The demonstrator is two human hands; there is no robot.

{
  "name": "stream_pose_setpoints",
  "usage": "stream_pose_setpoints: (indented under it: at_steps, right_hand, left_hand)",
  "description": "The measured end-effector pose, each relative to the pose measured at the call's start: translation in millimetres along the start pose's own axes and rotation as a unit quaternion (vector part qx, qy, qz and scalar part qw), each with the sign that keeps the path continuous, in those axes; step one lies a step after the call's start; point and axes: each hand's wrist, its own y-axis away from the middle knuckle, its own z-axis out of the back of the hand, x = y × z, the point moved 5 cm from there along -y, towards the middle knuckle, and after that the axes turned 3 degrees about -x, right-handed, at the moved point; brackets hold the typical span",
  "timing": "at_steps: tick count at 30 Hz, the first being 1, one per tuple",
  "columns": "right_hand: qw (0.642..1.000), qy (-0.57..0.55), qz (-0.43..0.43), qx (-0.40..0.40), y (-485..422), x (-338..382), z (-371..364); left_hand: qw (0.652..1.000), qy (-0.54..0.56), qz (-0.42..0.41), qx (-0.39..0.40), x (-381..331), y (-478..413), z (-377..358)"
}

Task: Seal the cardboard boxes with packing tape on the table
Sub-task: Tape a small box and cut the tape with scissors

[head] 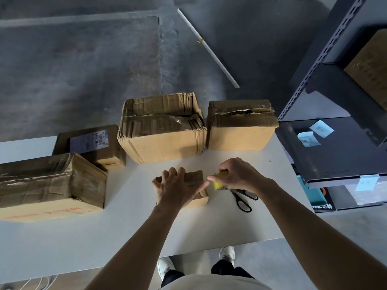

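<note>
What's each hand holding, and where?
The right hand grips the tape roll by its rim. The left hand holds the small box, fingers over its far edge.

The white table (pixel 129 231) bears black-handled scissors (pixel 244 200) and five cardboard boxes (pixel 162 130), the two left ones seemingly touching.
</note>
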Motion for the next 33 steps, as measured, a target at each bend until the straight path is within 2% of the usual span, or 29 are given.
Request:
stream_pose_setpoints:
  at_steps: [8,19,27,30,33]
  right_hand:
    - [0.999,-0.024,-0.023,0.014,-1,-2,-3]
    - [0.995,-0.070,-0.064,0.034,-5,-23,-26]
    - [0.991,-0.111,-0.075,0.007,1,-29,-30]
    - [0.989,-0.129,-0.069,0.004,5,-29,-29]
    - [0.984,-0.166,-0.071,-0.009,10,-35,-28]
  left_hand:
    - [0.997,0.067,-0.024,-0.026,9,-5,3]
    - [0.992,0.107,-0.063,-0.019,17,-7,9]
    - [0.995,0.073,-0.055,0.026,13,-7,10]
    - [0.995,0.060,-0.075,0.006,3,-6,16]
    - [0.989,0.075,-0.130,-0.007,-18,-6,21]
